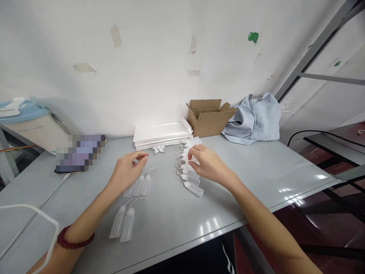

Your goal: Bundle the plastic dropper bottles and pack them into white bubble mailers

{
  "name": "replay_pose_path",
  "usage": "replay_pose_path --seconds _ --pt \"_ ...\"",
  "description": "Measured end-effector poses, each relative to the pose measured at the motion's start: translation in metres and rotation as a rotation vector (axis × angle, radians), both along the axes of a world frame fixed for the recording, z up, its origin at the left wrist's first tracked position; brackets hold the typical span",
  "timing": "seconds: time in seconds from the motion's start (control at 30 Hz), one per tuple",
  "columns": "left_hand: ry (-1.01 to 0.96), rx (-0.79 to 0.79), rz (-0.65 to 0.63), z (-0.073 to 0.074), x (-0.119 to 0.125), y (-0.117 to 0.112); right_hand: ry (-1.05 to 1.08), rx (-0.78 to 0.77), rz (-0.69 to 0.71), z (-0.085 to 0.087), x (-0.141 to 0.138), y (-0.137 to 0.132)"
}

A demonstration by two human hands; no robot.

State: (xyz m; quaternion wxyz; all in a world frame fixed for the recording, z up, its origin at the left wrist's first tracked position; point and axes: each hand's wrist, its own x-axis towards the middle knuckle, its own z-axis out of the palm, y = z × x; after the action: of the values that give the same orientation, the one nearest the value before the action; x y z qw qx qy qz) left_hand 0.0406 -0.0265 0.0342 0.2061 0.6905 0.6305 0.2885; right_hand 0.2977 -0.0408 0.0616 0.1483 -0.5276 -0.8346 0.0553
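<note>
Left hand [129,169], grip slightly parted, nothing seen in it; three bottles [138,187] just below, partly covered, and two bottles [127,226] nearer the person, long axes roughly toward the person; right hand [204,161], small thumb-to-finger gap, apparently unladen; nearer the bottle row [190,171], lying crosswise beneath and beside that grip; contact uncertain.

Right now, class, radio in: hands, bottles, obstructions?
Left hand by the left-side bottles, right hand at the right-side bottles. No grip visible. Bottles lying on grey table. Cardboard box behind, seemingly out of the way.
</note>
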Motion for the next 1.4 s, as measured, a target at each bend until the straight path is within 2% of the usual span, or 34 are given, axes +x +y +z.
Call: replay_pose_path --seconds 0.13,0.2,0.33,0.67,0.77,0.9,1.0,1.07,1.13,1.2,1.27,1.4 --pt "0.14 0.092 -0.042 -0.006 -0.004 0.019 -0.002 -0.033 0.012 0.002 0.003 0.0" --pt "0.202 0.134 -0.104 -0.012 -0.001 0.03 -0.001 -0.04 0.016 0.003 0.003 0.0" --pt "0.253 0.167 -0.148 -0.021 0.012 0.047 -0.014 -0.065 0.009 0.002 0.003 0.0" --pt "0.338 0.173 -0.163 -0.025 0.025 0.068 0.028 -0.097 -0.018 0.002 0.005 -0.003" --pt "0.312 0.158 -0.179 -0.02 0.024 0.064 0.031 -0.075 -0.006 0.004 0.006 -0.003" --pt "0.251 0.131 -0.224 -0.002 0.012 0.047 0.033 -0.019 0.002 0.002 0.006 -0.001" --pt "0.2 0.102 -0.21 0.01 0.001 0.028 0.114 0.138 0.059 -0.011 -0.005 -0.004" --pt "0.103 0.071 -0.166 0.011 -0.007 0.015 0.289 0.26 0.128 -0.024 -0.02 -0.01" --pt "0.034 0.063 -0.135 0.007 -0.013 0.005 0.396 0.247 0.262 -0.037 -0.039 -0.019" --pt "-0.012 0.079 -0.094 0.002 -0.019 0.0 0.348 0.206 0.373 -0.046 -0.056 -0.027" --pt "-0.049 0.11 -0.05 -0.001 -0.024 -0.001 0.24 0.145 0.422 -0.05 -0.07 -0.03" --pt "-0.087 0.126 0.015 0.0 -0.027 -0.002 0.039 0.039 0.435 -0.051 -0.082 -0.026"
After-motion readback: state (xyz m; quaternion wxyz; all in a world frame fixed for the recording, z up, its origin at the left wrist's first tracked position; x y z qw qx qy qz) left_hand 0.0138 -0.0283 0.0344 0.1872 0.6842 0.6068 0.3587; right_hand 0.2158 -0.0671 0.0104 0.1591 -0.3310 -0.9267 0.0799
